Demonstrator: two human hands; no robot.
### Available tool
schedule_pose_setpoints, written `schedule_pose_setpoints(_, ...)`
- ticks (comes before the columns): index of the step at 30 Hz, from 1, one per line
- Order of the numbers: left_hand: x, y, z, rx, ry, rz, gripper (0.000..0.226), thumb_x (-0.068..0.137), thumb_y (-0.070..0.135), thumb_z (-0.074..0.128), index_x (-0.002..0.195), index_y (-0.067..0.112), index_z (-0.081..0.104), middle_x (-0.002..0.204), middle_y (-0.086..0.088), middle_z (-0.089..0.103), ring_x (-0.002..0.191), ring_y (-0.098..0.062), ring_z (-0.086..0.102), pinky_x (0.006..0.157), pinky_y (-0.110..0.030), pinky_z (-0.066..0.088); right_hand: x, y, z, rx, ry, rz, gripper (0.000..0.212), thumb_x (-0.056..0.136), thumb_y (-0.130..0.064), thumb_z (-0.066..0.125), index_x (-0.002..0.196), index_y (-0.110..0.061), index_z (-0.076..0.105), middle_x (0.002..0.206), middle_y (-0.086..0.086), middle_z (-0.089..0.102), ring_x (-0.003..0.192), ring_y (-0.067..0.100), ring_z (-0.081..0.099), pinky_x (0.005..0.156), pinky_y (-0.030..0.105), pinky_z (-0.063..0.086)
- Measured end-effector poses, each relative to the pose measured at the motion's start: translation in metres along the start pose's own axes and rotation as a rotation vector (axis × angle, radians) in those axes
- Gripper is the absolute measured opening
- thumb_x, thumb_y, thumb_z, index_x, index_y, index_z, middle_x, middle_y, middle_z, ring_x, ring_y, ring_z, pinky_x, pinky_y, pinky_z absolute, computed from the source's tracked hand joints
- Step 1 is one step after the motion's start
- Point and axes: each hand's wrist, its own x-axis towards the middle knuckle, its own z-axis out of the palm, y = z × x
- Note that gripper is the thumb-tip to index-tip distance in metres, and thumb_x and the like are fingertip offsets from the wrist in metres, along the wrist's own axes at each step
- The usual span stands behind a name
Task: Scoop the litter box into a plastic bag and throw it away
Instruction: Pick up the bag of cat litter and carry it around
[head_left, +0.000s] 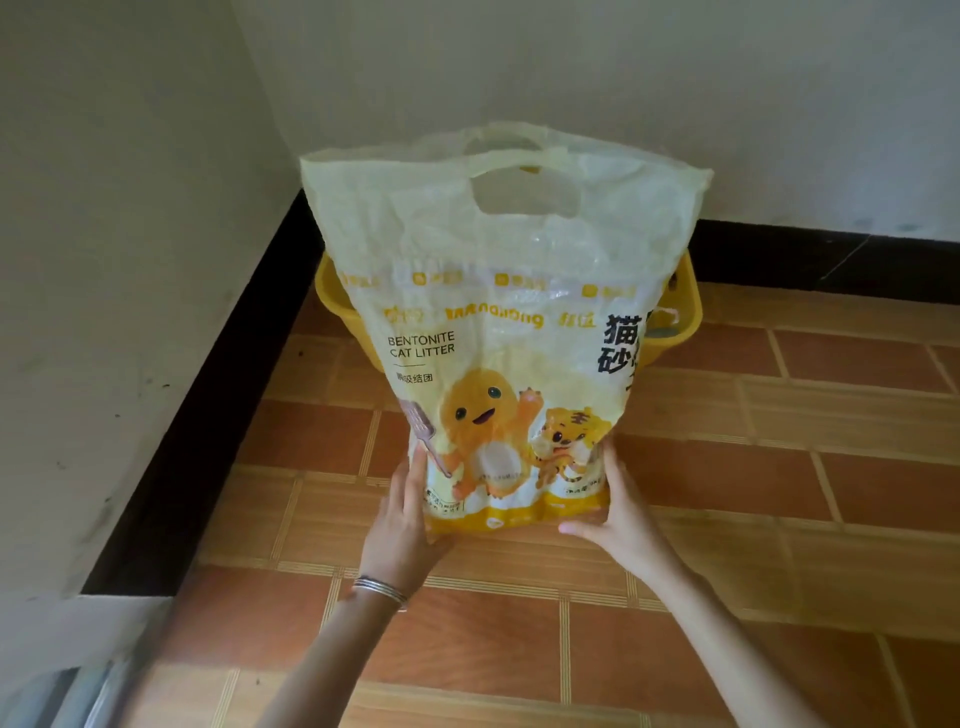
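Left hand (410, 512), right hand (621, 512) — straight fingers pressing litter bag (493, 338) sides; litter box (335, 304) behind.

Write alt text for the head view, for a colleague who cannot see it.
Two bare hands, the left hand and right hand, press flat against the lower sides of an upright pale-yellow plastic cat litter bag with a cut-out handle on top. Behind it, a yellow plastic litter box sits on the brown tiled floor in a white-walled corner.

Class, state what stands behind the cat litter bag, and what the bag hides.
A yellow litter box stands behind it; only its rim and outer wall show either side of the cat litter bag. Its inside is covered.
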Motion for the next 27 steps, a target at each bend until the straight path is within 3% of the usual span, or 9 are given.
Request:
schedule_pose_setpoints(4, 0.002, 0.000, 0.004, -0.025, 0.009, -0.007, 0.122, 0.050, 0.014, 0.088, 0.142, 0.026, 0.008, 0.115, -0.020, 0.057, 0.092, -0.038, 0.061, 0.067, -0.042, 0.054, 0.003, 0.011, 0.012, -0.185, 0.065, -0.003, 0.112, 0.067, -0.023, 0.082, 0.140, -0.036, -0.001, 0.144, 0.003, 0.034, 0.131, 0.014, 0.031, 0.104, 0.022, 0.024)
schedule_pose_setpoints(8, 0.009, -0.006, 0.006, -0.027, 0.017, -0.007, 0.114, 0.057, 0.025, 0.079, 0.142, 0.029, 0.003, 0.108, -0.018, 0.061, 0.089, -0.037, 0.061, 0.074, -0.042, 0.050, 0.011, 0.016, 0.017, -0.300, 0.135, -0.026, 0.114, 0.061, -0.024, 0.085, 0.144, -0.023, 0.007, 0.134, 0.011, 0.046, 0.121, 0.029, 0.042, 0.101, 0.032, 0.029)
schedule_pose_setpoints(11, 0.009, -0.011, 0.004, -0.034, 0.024, -0.022, 0.106, 0.061, 0.047, 0.064, 0.143, 0.034, -0.002, 0.108, -0.015, 0.059, 0.088, -0.035, 0.060, 0.071, -0.043, 0.050, 0.015, 0.014, 0.016, -0.320, 0.170, -0.064, 0.110, 0.062, -0.023, 0.084, 0.142, -0.026, 0.008, 0.132, 0.015, 0.050, 0.118, 0.032, 0.048, 0.098, 0.034, 0.036)
schedule_pose_setpoints(14, 0.010, -0.012, -0.003, -0.070, 0.002, -0.072, 0.122, 0.059, 0.030, 0.082, 0.138, 0.046, -0.008, 0.112, -0.016, 0.052, 0.086, -0.037, 0.059, 0.063, -0.039, 0.047, 0.018, 0.013, 0.010, -0.340, 0.195, -0.102, 0.113, 0.068, -0.025, 0.080, 0.144, -0.038, -0.002, 0.127, 0.018, 0.053, 0.111, 0.032, 0.054, 0.090, 0.039, 0.048)
schedule_pose_setpoints(16, 0.012, -0.011, -0.006, -0.067, -0.004, -0.081, 0.120, 0.060, 0.027, 0.084, 0.138, 0.046, -0.005, 0.116, -0.015, 0.048, 0.085, -0.037, 0.059, 0.059, -0.037, 0.047, 0.019, 0.012, 0.009, -0.342, 0.188, -0.122, 0.113, 0.071, -0.025, 0.078, 0.144, -0.042, -0.007, 0.130, 0.018, 0.050, 0.113, 0.030, 0.052, 0.092, 0.040, 0.049)
schedule_pose_setpoints(18, 0.017, -0.008, -0.011, -0.071, 0.009, -0.081, 0.117, 0.060, 0.029, 0.084, 0.138, 0.045, -0.002, 0.123, -0.014, 0.047, 0.089, -0.037, 0.060, 0.059, -0.038, 0.050, 0.022, 0.008, 0.007, -0.298, 0.193, -0.131, 0.107, 0.074, -0.024, 0.075, 0.145, -0.037, -0.004, 0.143, 0.012, 0.040, 0.125, 0.018, 0.043, 0.099, 0.033, 0.043)
schedule_pose_setpoints(21, 0.023, -0.003, -0.021, -0.096, 0.026, -0.081, 0.116, 0.062, 0.023, 0.082, 0.138, 0.046, -0.002, 0.136, -0.008, 0.044, 0.096, -0.033, 0.060, 0.060, -0.031, 0.049, 0.024, -0.003, 0.002, -0.207, 0.190, -0.176, 0.094, 0.081, -0.025, 0.066, 0.145, -0.029, -0.002, 0.153, -0.015, 0.008, 0.134, -0.013, 0.012, 0.104, 0.005, 0.021)
schedule_pose_setpoints(24, 0.020, 0.001, -0.033, -0.103, 0.033, -0.089, 0.110, 0.067, 0.017, 0.077, 0.142, 0.045, 0.001, 0.132, 0.002, 0.053, 0.073, -0.023, 0.062, 0.049, -0.017, 0.037, 0.018, -0.014, -0.003, -0.121, 0.137, -0.183, 0.090, 0.085, -0.022, 0.062, 0.145, -0.029, -0.004, 0.150, -0.023, -0.002, 0.135, -0.015, 0.004, 0.104, 0.000, 0.010)
schedule_pose_setpoints(27, 0.010, 0.006, -0.044, -0.169, 0.045, -0.125, 0.103, 0.071, 0.019, 0.075, 0.141, 0.049, 0.004, 0.110, 0.007, 0.063, 0.060, -0.017, 0.058, 0.052, -0.029, 0.046, 0.007, -0.029, -0.007, -0.085, 0.112, -0.170, 0.084, 0.087, -0.030, 0.057, 0.145, -0.033, -0.003, 0.148, -0.028, 0.000, 0.134, -0.016, 0.004, 0.102, -0.001, 0.011)
